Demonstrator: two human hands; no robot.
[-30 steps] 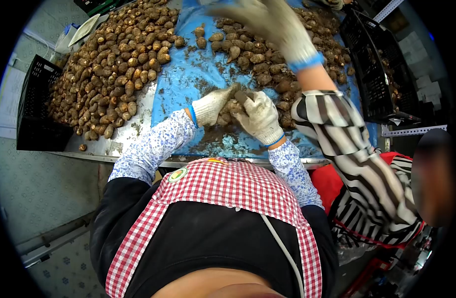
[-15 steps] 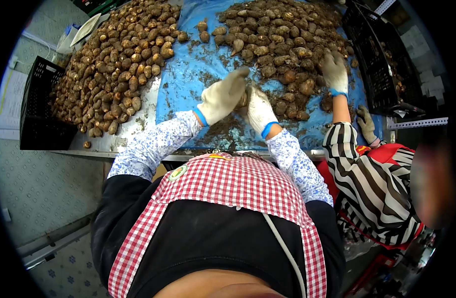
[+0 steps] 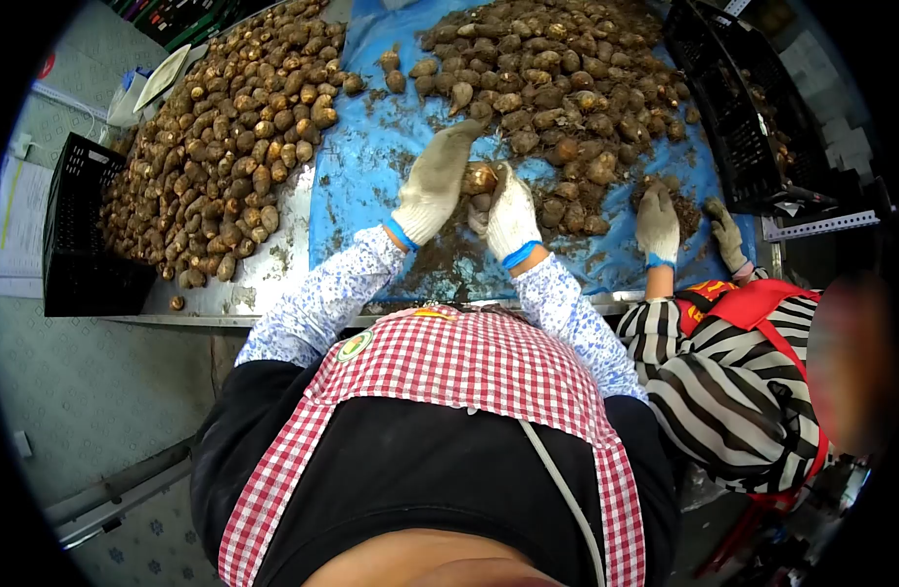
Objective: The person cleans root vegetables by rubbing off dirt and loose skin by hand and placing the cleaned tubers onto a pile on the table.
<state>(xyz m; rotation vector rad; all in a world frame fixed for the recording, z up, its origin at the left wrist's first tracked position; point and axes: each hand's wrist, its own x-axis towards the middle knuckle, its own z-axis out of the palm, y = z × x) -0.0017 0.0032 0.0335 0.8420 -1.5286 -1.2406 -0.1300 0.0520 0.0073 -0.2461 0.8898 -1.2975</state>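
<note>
A brown taro corm (image 3: pixel 480 178) sits between my two gloved hands, above the blue sheet (image 3: pixel 361 186). My right hand (image 3: pixel 509 217), in a whitish knit glove with a blue cuff, is closed around its right side. My left hand (image 3: pixel 436 184), in a soiled glove of the same kind, lies along its left side with the fingers stretched out together. The left thumb is hidden. Beyond my hands is a heap of soil-covered, rooty taro (image 3: pixel 547 78). Loose dirt (image 3: pixel 449 269) is scattered on the sheet below my hands.
At the left, a heap of cleaner taro (image 3: pixel 224 147) covers the metal tabletop (image 3: pixel 288 235). A black crate (image 3: pixel 92 235) stands at the left edge, another black crate (image 3: pixel 743 117) at the right. A co-worker's gloved hand (image 3: pixel 657 225) works close by on the right.
The taro between my hands has come into clearer view as my left hand shifted slightly away from it. The co-worker's hand has drawn back from the dirty heap toward the table's front edge.
</note>
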